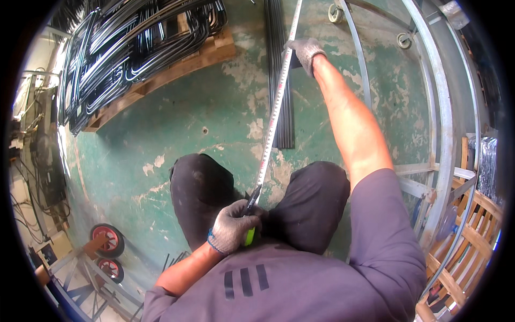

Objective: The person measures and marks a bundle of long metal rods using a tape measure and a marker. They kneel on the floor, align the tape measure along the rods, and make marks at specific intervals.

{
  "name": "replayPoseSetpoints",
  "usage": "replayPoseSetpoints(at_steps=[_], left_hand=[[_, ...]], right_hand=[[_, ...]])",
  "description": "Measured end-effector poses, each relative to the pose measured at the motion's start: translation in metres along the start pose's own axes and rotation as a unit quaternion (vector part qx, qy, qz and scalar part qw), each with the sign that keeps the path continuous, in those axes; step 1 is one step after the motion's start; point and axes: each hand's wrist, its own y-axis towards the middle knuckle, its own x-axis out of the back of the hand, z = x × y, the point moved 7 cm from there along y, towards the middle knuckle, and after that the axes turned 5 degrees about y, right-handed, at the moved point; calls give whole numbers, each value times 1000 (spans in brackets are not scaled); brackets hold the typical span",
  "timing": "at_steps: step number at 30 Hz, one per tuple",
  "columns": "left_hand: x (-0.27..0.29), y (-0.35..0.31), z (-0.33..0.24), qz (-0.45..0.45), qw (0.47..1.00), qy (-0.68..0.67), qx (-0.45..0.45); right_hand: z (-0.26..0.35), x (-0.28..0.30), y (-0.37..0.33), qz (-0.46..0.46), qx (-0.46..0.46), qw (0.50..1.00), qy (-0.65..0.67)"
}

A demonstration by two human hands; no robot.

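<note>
My left hand, in a knitted grey work glove, is closed in front of my lap around a tape measure with a bright green case. The same hand also holds a black marker pen, pointing up and away from me. From there the white tape blade stretches far forward between my knees. At arm's length, my gloved right hand is closed with its fingertips at the blade's edge; something dark shows under its palm. Beneath the blade, a bundle of dark metal tubes lies on the floor.
Bent black metal frames are piled on a wooden pallet at far left. A metal frame rack with casters stands on the right, slatted wood beside it. Red-rimmed wheels sit at lower left. The green floor has worn patches.
</note>
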Motion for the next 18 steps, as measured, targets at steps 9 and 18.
replayPoseSetpoints(at_steps=[9, 18], left_hand=[[-3, 12, 9, 4, 995, -96, 19], [-42, 101, -6, 18, 981, -189, 23]], right_hand=[[16, -18, 3, 9, 58, 998, -23], [-54, 22, 5, -91, 18, 981, -168]])
